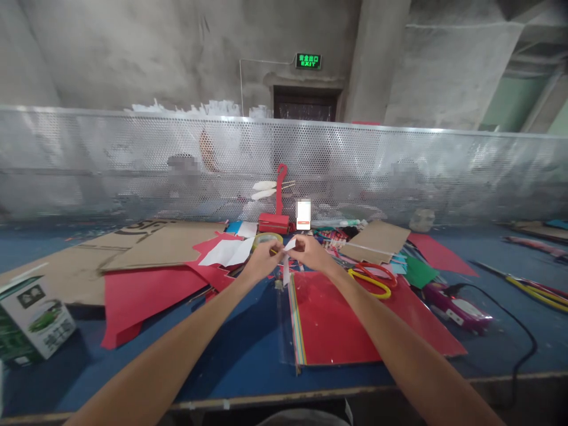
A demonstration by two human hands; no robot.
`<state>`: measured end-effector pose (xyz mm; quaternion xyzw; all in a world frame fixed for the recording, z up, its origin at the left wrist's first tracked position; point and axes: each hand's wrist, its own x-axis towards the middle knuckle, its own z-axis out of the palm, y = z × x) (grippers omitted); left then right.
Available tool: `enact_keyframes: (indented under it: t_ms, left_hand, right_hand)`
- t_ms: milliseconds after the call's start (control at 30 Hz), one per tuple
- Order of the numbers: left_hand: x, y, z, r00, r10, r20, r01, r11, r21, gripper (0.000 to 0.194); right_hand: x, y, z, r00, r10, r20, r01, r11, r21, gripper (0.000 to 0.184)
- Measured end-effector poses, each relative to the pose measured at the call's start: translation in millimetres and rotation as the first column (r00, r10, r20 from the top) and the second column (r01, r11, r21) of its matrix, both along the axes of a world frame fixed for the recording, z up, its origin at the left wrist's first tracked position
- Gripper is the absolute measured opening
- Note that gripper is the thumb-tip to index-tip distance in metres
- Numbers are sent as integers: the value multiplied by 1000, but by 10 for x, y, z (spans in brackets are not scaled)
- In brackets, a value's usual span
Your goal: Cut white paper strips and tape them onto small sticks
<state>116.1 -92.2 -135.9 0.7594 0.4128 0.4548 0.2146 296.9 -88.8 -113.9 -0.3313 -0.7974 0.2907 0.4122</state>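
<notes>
Blue table (239,355), one metal screen (133,154) behind. From the left come one carton (51,316), one folded white sheet (228,252) and one tape roll (266,235). Mid-table, your left hand (267,256) and right hand (308,251) pinch one white paper strip (286,272) between them. Rightward lie one red paper stack (346,325) and one purple tool (461,307).

The paper strip (286,271) is white, the tabletop (235,349) blue.
</notes>
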Motion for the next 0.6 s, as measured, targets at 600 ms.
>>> enact_keyframes:
  t_ms: [600]
  left_hand:
    - [-25,-165,144,925,209,-316,-187,977,99,15]
  right_hand:
    - [11,80,-67,993,-109,49,105,992,70,11]
